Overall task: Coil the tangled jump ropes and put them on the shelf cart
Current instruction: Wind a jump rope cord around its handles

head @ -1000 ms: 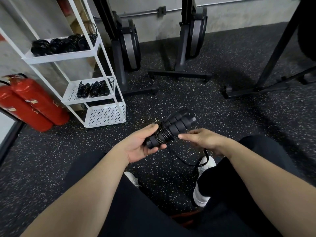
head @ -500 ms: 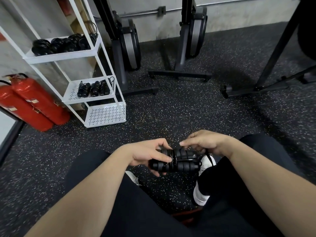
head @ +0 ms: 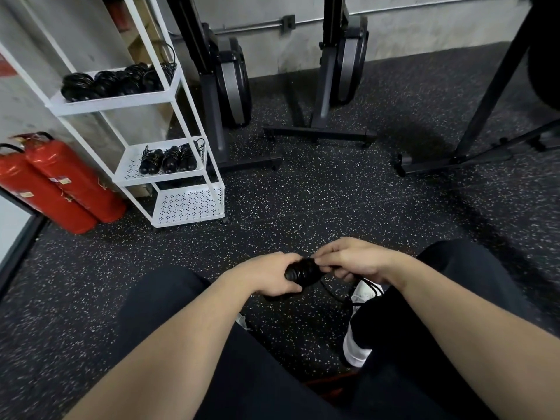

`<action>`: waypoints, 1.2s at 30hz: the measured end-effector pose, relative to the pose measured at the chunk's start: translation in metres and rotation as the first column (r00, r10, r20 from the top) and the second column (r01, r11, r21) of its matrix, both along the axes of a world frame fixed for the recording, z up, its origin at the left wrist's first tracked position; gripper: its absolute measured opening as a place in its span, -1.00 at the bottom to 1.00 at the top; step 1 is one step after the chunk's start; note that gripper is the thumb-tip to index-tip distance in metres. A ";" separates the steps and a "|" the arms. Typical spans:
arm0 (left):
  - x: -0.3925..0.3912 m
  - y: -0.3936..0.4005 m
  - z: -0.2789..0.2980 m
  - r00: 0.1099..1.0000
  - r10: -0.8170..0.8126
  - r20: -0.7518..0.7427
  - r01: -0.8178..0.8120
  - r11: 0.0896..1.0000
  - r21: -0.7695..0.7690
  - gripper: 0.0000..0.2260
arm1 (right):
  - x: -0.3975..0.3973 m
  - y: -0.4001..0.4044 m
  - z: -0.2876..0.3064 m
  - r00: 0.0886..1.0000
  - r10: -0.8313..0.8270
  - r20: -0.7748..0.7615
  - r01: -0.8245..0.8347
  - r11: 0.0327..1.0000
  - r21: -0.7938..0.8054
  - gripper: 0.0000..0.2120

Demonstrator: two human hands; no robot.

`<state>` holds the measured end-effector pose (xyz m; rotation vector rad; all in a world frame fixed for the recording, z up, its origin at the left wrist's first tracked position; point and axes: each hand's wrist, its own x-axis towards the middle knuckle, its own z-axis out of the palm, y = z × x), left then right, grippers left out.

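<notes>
A black jump rope [head: 303, 272], its cord wound round the paired handles, sits low between my knees. My left hand [head: 268, 275] grips the handle bundle from the left. My right hand [head: 353, 262] pinches the cord at the bundle's right end, and a loose loop of cord hangs below it. The white shelf cart [head: 169, 177] stands at the left. Its top shelf holds several coiled ropes [head: 118, 81] and its middle shelf holds three wrapped ropes [head: 168, 159]. The bottom shelf is bare.
Two red fire extinguishers [head: 57, 183] lean left of the cart. Black machine stands [head: 321, 133] and a rack leg [head: 472, 125] rise on the speckled rubber floor behind. My white shoe [head: 359, 334] and dark trousers fill the foreground.
The rope bundle has come down from chest height to between my knees. Both hands have closed in over it, and most of the handles are now hidden under my fingers.
</notes>
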<state>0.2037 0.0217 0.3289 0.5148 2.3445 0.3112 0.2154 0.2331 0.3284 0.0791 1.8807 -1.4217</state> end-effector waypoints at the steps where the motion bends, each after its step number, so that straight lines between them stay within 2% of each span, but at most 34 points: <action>1: 0.000 0.001 0.000 1.000 0.025 -0.017 -0.025 1.000 0.007 -0.43 | 0.000 -0.001 0.000 1.000 -0.006 -0.023 0.006 1.000 0.003 -0.80; 5: 0.002 0.004 -0.006 0.983 0.149 -0.104 -0.144 0.988 0.052 -0.49 | 0.002 -0.010 0.000 0.982 -0.002 -0.188 0.020 0.995 0.094 -0.72; 8: 0.001 0.005 -0.010 0.941 0.327 -0.087 -0.307 0.933 0.187 -0.49 | 0.000 -0.015 0.001 0.958 -0.110 -0.265 0.136 0.987 0.081 -0.75; 10: -0.002 0.002 -0.012 0.862 0.504 0.046 -0.492 0.812 0.315 -0.52 | -0.001 -0.013 0.002 0.957 -0.155 -0.244 0.181 0.980 0.087 -0.81; 13: -0.003 -0.001 -0.008 0.662 0.645 0.383 -0.744 0.499 0.445 -0.58 | -0.001 -0.010 0.003 0.968 -0.081 -0.237 0.120 0.981 0.155 -0.65; 16: -0.003 -0.003 0.000 0.514 0.592 0.621 -0.854 0.286 0.434 -0.60 | -0.002 -0.012 0.005 0.965 -0.063 -0.254 0.097 0.988 0.123 -0.65; 20: -0.003 -0.009 0.013 0.370 0.469 0.802 -0.925 0.106 0.365 -0.65 | -0.003 -0.007 0.008 0.973 -0.091 -0.211 0.089 0.996 -0.016 -0.70; 26: -0.002 -0.013 0.028 0.345 0.315 0.884 -0.933 0.007 0.361 -0.70 | -0.006 0.000 0.007 0.963 -0.193 -0.186 0.177 0.979 -0.101 -0.68; 28: -0.002 -0.014 0.031 0.336 0.294 0.895 -0.933 -0.022 0.358 -0.71 | -0.005 0.002 0.007 0.963 -0.187 -0.193 0.169 0.980 -0.105 -0.67; 31: -0.003 -0.017 0.033 0.320 0.274 0.907 -0.936 -0.058 0.348 -0.72 | -0.003 0.005 0.009 0.971 -0.164 -0.175 0.124 0.968 -0.219 -0.72; 36: -0.006 -0.020 0.035 0.279 0.264 0.923 -0.925 -0.184 0.332 -0.66 | -0.005 0.012 0.010 0.981 -0.131 -0.142 0.071 0.928 -0.364 -0.71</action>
